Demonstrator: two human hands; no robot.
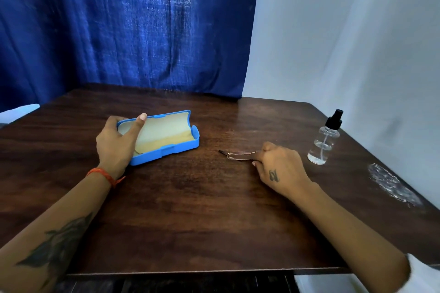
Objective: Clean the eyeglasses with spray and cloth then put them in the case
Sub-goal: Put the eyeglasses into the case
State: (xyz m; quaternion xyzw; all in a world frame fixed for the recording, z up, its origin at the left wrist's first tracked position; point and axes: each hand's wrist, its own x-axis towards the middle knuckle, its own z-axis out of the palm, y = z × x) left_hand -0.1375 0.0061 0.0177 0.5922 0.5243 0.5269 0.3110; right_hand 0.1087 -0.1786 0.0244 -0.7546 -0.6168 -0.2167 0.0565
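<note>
Eyeglasses point(240, 155) sit folded in my right hand point(281, 169), pinched just above the table point(190, 209), well apart from the open blue case point(166, 147) that my left hand point(119, 143) grips at its near end. I judge cleaning finished, though that's unproven; the spray bottle point(325, 140) stands aside. Placing the glasses and closing the lid remain.

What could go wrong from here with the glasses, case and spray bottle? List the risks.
1. The right hand pinches the folded eyeglasses at one end, low over the table; the lenses could scrape the wood.
2. The left hand props the case lid open; it could snap shut.
3. The spray bottle stands near the right edge; an elbow could topple it.
</note>
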